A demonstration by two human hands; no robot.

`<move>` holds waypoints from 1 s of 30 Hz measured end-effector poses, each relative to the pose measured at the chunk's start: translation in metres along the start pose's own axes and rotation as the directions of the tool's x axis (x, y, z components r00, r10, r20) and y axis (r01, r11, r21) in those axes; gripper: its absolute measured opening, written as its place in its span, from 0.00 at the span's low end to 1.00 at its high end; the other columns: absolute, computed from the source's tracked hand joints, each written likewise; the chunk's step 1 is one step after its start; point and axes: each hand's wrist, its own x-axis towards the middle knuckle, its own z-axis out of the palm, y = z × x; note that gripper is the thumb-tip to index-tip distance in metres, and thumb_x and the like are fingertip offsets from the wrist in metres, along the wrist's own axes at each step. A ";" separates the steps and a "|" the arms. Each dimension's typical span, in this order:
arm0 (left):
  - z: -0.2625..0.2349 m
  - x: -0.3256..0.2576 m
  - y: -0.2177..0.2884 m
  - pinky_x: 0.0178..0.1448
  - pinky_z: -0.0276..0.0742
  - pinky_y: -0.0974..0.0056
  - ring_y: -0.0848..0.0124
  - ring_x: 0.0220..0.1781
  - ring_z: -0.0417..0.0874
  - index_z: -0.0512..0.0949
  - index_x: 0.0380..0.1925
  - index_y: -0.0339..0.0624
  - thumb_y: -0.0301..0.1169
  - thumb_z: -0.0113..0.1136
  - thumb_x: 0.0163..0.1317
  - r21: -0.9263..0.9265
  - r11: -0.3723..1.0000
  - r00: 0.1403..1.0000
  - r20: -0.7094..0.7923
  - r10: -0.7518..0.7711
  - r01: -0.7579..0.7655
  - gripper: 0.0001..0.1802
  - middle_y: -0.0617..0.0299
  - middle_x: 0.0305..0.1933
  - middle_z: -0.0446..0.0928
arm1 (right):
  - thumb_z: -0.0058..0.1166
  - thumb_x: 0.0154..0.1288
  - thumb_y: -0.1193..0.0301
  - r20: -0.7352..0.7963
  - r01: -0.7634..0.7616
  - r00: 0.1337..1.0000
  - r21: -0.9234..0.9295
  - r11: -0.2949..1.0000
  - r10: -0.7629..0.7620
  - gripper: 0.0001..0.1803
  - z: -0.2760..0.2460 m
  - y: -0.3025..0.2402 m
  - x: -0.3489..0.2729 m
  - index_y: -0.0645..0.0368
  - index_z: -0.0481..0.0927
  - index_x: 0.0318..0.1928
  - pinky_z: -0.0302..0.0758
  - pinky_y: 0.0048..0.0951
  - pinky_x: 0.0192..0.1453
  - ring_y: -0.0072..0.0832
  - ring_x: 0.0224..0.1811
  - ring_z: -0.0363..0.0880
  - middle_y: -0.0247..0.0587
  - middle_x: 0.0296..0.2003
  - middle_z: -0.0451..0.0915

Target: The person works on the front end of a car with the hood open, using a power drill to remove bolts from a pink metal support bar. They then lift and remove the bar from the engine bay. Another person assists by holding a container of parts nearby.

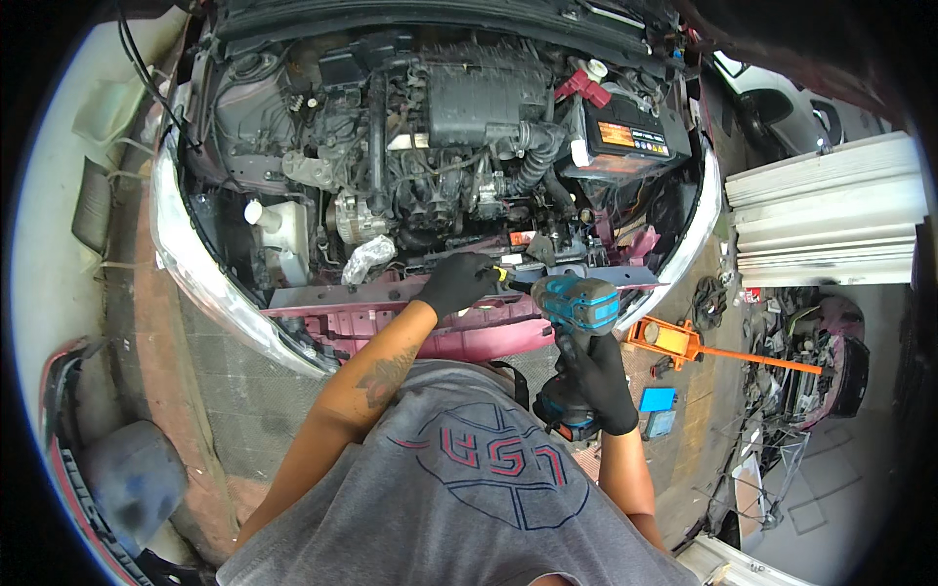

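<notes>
In my gloved right hand (602, 383) is a teal and black cordless drill (578, 301), gripped by its handle, with the battery end down near my shirt. The drill's nose points left toward my gloved left hand (457, 283). There my fingers pinch a small yellow piece (502, 275) at the drill's front end; its exact kind is too small to tell. Both hands are over the front crossbar (342, 295) of an open car engine bay. Below the bar runs a pinkish-red bumper beam (469, 338).
The engine (479, 107) lies ahead, with a battery (625, 137) at its right and a white reservoir (281, 230) at the left. Headlights (200, 259) flank the bay. An orange floor jack (674, 340) and a blue box (658, 399) rest on the floor at the right.
</notes>
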 end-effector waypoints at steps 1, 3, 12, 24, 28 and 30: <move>0.001 0.000 -0.001 0.43 0.77 0.47 0.47 0.38 0.83 0.83 0.36 0.42 0.44 0.58 0.63 -0.010 1.000 1.000 0.001 -0.003 0.003 0.17 0.46 0.33 0.82 | 0.57 0.70 0.70 0.002 0.003 1.000 -0.034 0.999 -0.003 0.15 0.001 -0.002 0.003 0.63 0.75 0.53 0.75 0.26 0.32 0.20 0.29 0.77 0.36 0.35 0.80; 0.003 0.000 -0.004 0.43 0.77 0.47 0.47 0.38 0.83 0.83 0.36 0.42 0.44 0.59 0.62 -0.030 0.999 1.000 0.004 -0.013 0.014 0.16 0.46 0.33 0.82 | 0.58 0.70 0.68 0.012 -0.010 1.000 -0.125 0.992 0.012 0.16 0.003 -0.006 0.010 0.63 0.75 0.53 0.75 0.28 0.32 0.21 0.28 0.77 0.37 0.34 0.80; 0.002 0.001 0.001 0.46 0.78 0.46 0.50 0.40 0.85 0.82 0.46 0.48 0.41 0.61 0.59 0.102 0.992 0.996 0.040 0.076 -0.079 0.17 0.49 0.35 0.84 | 0.57 0.70 0.65 0.183 0.051 0.983 -0.433 0.900 0.032 0.20 0.003 -0.047 0.043 0.63 0.70 0.55 0.75 0.32 0.31 0.25 0.27 0.78 0.40 0.34 0.79; 0.003 0.000 -0.001 0.47 0.77 0.48 0.50 0.44 0.84 0.81 0.41 0.47 0.42 0.55 0.61 0.087 0.994 0.998 0.032 0.059 -0.061 0.15 0.50 0.39 0.83 | 0.58 0.69 0.64 0.159 -0.008 0.984 -0.402 0.915 0.079 0.19 0.002 -0.044 0.047 0.64 0.72 0.51 0.73 0.30 0.30 0.23 0.25 0.76 0.38 0.29 0.78; 0.004 0.001 -0.001 0.48 0.78 0.47 0.50 0.43 0.84 0.82 0.43 0.49 0.41 0.58 0.60 0.096 0.993 0.997 0.033 0.063 -0.065 0.15 0.50 0.39 0.83 | 0.59 0.69 0.62 0.060 -0.145 0.979 -0.478 0.866 0.197 0.20 0.003 -0.051 0.047 0.66 0.71 0.48 0.73 0.29 0.30 0.22 0.26 0.75 0.37 0.28 0.76; 0.004 0.002 -0.001 0.49 0.79 0.46 0.50 0.43 0.85 0.84 0.45 0.50 0.40 0.62 0.57 0.091 0.995 0.999 0.032 0.043 -0.046 0.16 0.50 0.39 0.84 | 0.60 0.69 0.62 0.048 -0.192 0.972 -0.404 0.895 0.230 0.20 0.005 -0.056 0.047 0.67 0.71 0.44 0.73 0.28 0.29 0.21 0.25 0.75 0.36 0.27 0.75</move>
